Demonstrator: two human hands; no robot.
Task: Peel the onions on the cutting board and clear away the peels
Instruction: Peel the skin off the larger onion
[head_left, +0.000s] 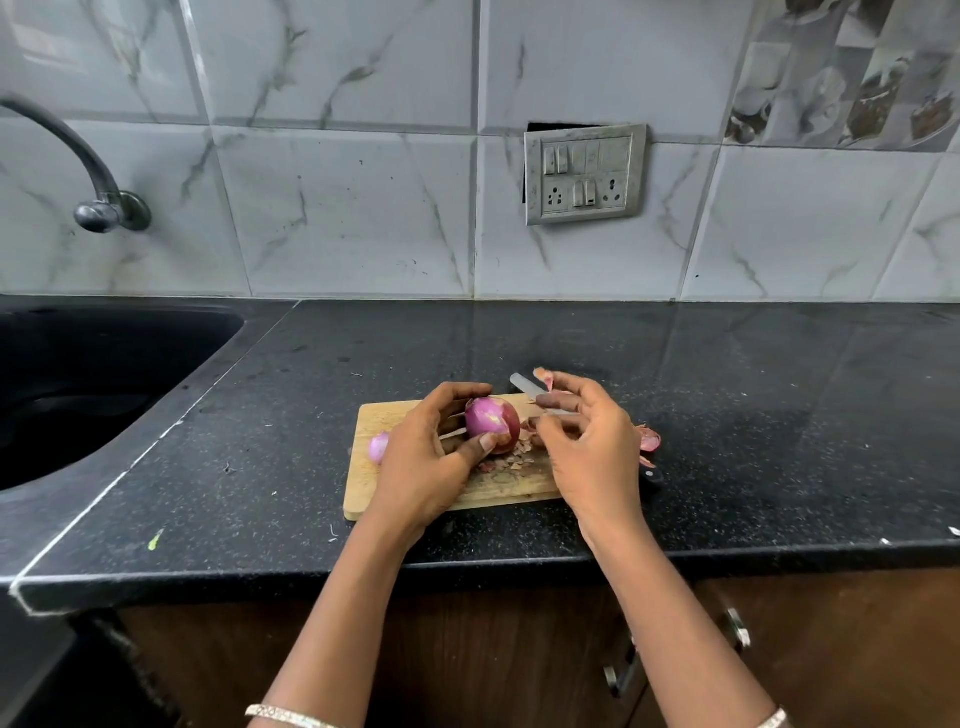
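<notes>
A wooden cutting board (498, 491) lies on the black counter. My left hand (423, 467) grips a partly peeled red onion (492, 423) just above the board, thumb on its front. My right hand (589, 449) hovers to the onion's right and pinches a small piece of peel (544, 378) between raised fingertips. A second, peeled onion (378, 447) peeks out at the board's left, mostly hidden by my left hand. Bits of peel (511, 461) lie on the board under the onion. More peel (649, 440) lies right of my right hand.
A knife lies behind my right hand, its blade (524, 385) at the board's far edge and its dark handle (653, 474) to the right. A black sink (78, 384) is sunk in the counter at left, under a wall tap (98, 208). The counter's front edge (467, 569) runs below the board.
</notes>
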